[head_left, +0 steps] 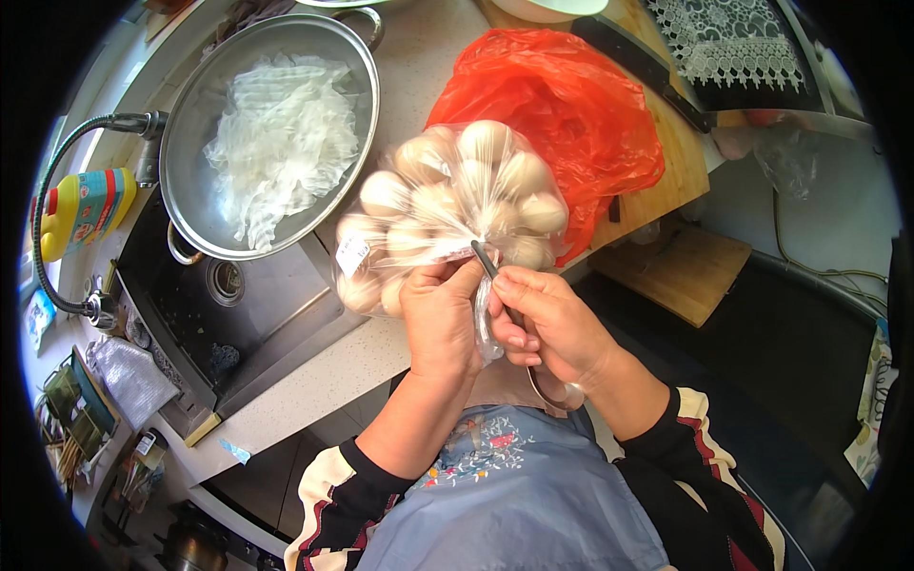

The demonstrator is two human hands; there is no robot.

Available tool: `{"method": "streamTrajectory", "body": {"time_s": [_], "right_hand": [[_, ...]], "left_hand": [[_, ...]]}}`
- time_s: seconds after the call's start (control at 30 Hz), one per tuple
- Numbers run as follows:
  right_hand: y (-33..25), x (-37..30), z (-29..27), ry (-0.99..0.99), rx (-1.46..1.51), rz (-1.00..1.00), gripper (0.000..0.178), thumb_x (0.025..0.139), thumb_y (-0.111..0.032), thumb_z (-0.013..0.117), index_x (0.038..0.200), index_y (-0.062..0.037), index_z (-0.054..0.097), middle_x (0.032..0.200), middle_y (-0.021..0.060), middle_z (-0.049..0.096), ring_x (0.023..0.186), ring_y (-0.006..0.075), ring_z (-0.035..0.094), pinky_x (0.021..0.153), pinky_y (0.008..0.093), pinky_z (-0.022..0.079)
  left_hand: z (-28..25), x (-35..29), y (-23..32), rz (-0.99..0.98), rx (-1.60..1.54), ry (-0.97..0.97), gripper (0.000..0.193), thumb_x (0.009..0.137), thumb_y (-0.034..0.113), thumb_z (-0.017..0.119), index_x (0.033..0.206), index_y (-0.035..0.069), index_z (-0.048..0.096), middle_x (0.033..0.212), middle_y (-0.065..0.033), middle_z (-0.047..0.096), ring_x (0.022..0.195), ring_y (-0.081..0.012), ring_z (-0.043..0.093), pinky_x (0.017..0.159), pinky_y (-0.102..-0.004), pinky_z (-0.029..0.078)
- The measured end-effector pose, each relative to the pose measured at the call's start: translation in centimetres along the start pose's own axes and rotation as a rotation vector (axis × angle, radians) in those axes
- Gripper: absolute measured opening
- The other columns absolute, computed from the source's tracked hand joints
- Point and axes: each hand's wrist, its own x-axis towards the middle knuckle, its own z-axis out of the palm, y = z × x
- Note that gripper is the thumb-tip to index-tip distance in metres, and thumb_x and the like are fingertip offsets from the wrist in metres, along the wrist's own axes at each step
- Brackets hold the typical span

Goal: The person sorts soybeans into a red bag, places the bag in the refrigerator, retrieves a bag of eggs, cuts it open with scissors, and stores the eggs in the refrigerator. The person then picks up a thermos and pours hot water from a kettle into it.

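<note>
A clear plastic bag (436,205) full of pale, rounded things like eggs or mushrooms rests at the counter's edge. It carries a small white label (351,253). My left hand (440,309) is closed on the bag's gathered neck, whose loose end hangs below. In my right hand (547,319) is a slim metal tool with a dark, narrow end (484,259) touching the gathered plastic. A shiny curved part (557,392) shows beneath that hand; my fingers hide the middle, so its kind is unclear.
Behind the bag, a crumpled red plastic bag (571,114) lies over a wooden board (681,162), beside a dark-bladed knife (624,52). At left, a steel pan (176,143) holding white, sheet-like pieces (286,133) overhangs the sink (286,314). A faucet hose (40,219) and yellow jug (95,209) stand farther left.
</note>
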Motion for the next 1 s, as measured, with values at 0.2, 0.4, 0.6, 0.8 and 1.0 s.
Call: {"method": "streamTrajectory", "body": {"time_s": [0.2,0.4,0.6,0.8,1.0], "right_hand": [[0.0,0.0,0.3,-0.050,0.205,0.044,0.024,0.097,-0.026,0.043,0.084,-0.0073,0.048,0.057,-0.0001,0.040,0.043,0.0047,0.027,0.039,0.0191,0.026],[0.8,0.4,0.6,-0.061,0.329,0.010,0.022,0.097,-0.025,0.042,0.084,-0.0079,0.048,0.057,-0.0013,0.039,0.044,0.0044,0.028,0.039,0.0190,0.026],[1.9,1.3,0.0,0.204,0.268,-0.132,0.024,0.098,-0.025,0.042,0.081,-0.0083,0.048,0.056,-0.0014,0.039,0.044,0.0047,0.029,0.039,0.0188,0.025],[1.4,-0.8,0.9,0.053,0.205,-0.080,0.025,0.097,-0.025,0.043,0.081,-0.0068,0.048,0.055,0.0013,0.040,0.043,0.0050,0.028,0.039,0.0196,0.025],[0.9,-0.6,1.0,0.052,0.109,-0.062,0.025,0.097,-0.025,0.042,0.082,-0.0061,0.047,0.056,0.0014,0.040,0.043,0.0048,0.026,0.038,0.0194,0.025]], "left_hand": [[0.3,0.0,-0.1,0.024,-0.003,0.004,0.013,0.082,-0.006,0.056,0.091,-0.004,0.064,0.078,-0.0079,0.065,0.058,-0.0105,0.057,0.054,-0.0225,0.046],[-0.4,0.3,-0.3,0.027,-0.004,-0.044,0.011,0.082,-0.003,0.059,0.090,-0.002,0.065,0.083,-0.0097,0.067,0.069,-0.0144,0.063,0.059,-0.0236,0.050],[0.6,-0.3,0.2,0.079,-0.011,0.054,0.013,0.079,-0.005,0.061,0.091,0.000,0.065,0.080,-0.0050,0.065,0.063,-0.0091,0.057,0.056,-0.0220,0.045],[0.5,0.1,0.4,0.072,0.055,0.020,0.016,0.082,-0.005,0.057,0.096,-0.003,0.064,0.089,-0.0098,0.066,0.075,-0.0150,0.063,0.066,-0.0255,0.051],[0.2,0.1,0.1,0.091,0.063,0.004,0.017,0.082,-0.006,0.054,0.096,-0.004,0.064,0.089,-0.0114,0.067,0.076,-0.0160,0.064,0.067,-0.0257,0.051]]}}
